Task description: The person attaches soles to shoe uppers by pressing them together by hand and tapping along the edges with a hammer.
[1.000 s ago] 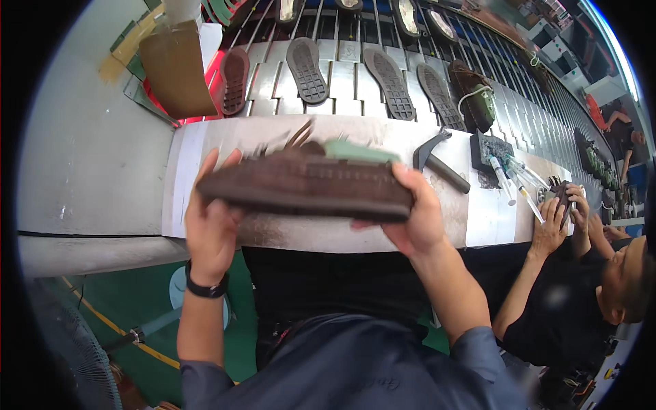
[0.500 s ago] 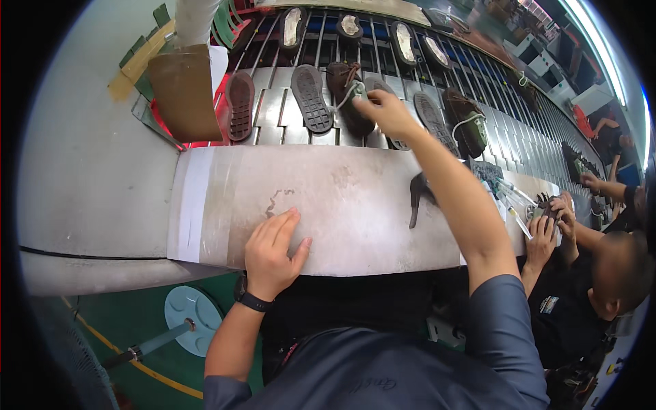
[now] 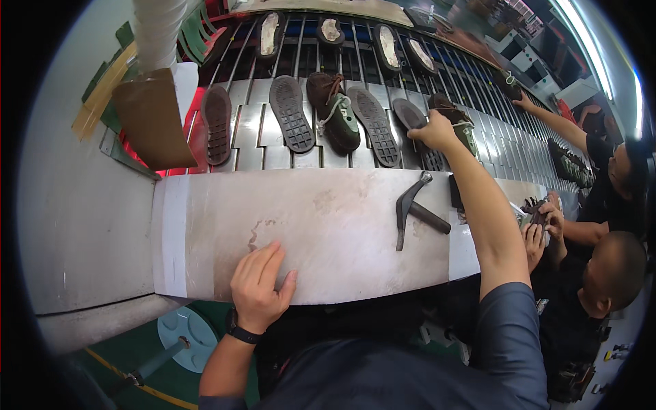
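1. Two hands are at work. Nearest, the left hand lies flat on the pale work board, fingers spread, holding nothing. A black watch sits on its wrist.
2. A bit farther, a hammer lies on the same board, off to the right, apart from both hands.
3. Farther still, the right hand reaches over the board to the metal belt. Its fingers are curled around the edge of a dark shoe sole lying on the belt.
4. Just behind that hand sits a brown and green shoe.
5. To the left on the belt, another brown shoe with white laces lies between two dark soles.
6. Far right, another person's hands hold a small dark thing.
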A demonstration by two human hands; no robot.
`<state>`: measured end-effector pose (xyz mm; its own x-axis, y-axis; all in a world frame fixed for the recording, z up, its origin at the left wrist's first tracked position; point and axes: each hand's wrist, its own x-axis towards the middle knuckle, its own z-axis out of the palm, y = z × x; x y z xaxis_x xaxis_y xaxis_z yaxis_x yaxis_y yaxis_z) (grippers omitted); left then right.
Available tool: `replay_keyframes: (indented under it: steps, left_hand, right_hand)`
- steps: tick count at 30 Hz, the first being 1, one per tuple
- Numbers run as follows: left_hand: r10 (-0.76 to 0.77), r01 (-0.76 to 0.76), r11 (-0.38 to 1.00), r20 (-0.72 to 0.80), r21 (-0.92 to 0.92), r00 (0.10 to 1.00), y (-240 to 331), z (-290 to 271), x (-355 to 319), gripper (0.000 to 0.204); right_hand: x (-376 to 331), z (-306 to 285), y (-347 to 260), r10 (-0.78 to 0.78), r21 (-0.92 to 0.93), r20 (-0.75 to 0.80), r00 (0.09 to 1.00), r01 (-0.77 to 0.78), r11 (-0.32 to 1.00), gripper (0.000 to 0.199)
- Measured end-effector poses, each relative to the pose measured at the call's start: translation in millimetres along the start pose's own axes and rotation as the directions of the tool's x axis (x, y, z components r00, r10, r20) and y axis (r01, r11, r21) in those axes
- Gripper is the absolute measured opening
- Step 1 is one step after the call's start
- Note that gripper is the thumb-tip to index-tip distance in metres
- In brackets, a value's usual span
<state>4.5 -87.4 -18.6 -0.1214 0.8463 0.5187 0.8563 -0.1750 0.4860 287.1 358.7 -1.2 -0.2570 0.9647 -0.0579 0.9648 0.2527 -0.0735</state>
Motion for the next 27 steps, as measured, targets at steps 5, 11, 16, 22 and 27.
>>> replay_keyframes:
  steps: [5, 11, 16, 22, 27]
  left_hand:
    - [-0.003, 0.001, 1.0, 0.063, 0.025, 0.998, -1, -2, 7, 0.037]
    - [-0.041, 0.033, 0.998, 0.127, 0.061, 0.991, -4, -4, 1, 0.032]
    - [-0.074, 0.058, 0.992, 0.147, 0.108, 0.986, -4, -1, -1, 0.028]
    - [-0.108, 0.087, 0.987, 0.15, 0.139, 0.983, 6, -10, 10, 0.025]
    - [-0.075, 0.063, 0.994, 0.147, 0.084, 0.986, -11, -3, 0, 0.029]
  right_hand:
    - [62, -53, -14, 0.052, 0.392, -0.316, 0.947, 0.081, 0.916, 0.082]
    - [178, -83, 20, 0.144, 0.302, -0.639, 0.756, 0.075, 0.95, 0.09]
    - [273, -47, 46, 0.19, 0.275, -0.478, 0.857, -0.06, 0.96, 0.104]
    - [250, 2, -10, 0.372, -0.013, -0.272, 0.887, -0.39, 0.921, 0.087]
    - [191, -45, -10, 0.397, 0.178, -0.222, 0.89, -0.363, 0.914, 0.087]
